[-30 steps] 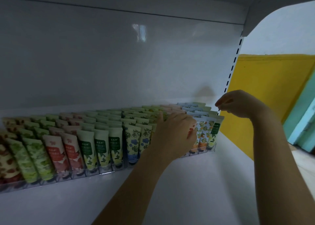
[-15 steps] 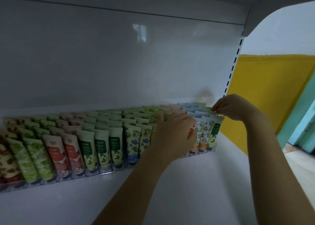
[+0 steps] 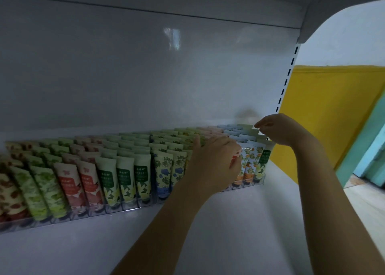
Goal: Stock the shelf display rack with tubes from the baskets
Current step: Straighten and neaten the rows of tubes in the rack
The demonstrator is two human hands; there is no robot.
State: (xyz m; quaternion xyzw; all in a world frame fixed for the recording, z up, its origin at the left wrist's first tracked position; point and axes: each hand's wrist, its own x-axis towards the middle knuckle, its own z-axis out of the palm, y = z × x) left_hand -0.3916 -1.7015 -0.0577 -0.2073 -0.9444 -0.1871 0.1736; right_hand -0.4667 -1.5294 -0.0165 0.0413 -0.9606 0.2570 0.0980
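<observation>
In the packed rack [image 3: 133, 209], the left hand [image 3: 216, 164] curls round a red tube [image 3: 234, 160], likely seating it — the right hand [image 3: 279, 132] bunches its fingertips over the far-right tubes [image 3: 239, 132]; gripping any, I cannot tell.

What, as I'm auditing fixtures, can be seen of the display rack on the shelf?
The display rack looks like clear plastic: a low front lip and thin dividers forming lanes, running along the white shelf. Printed tubes fill it, leaning back. The left hand covers its right part; the right hand is at its rear right corner.
</observation>
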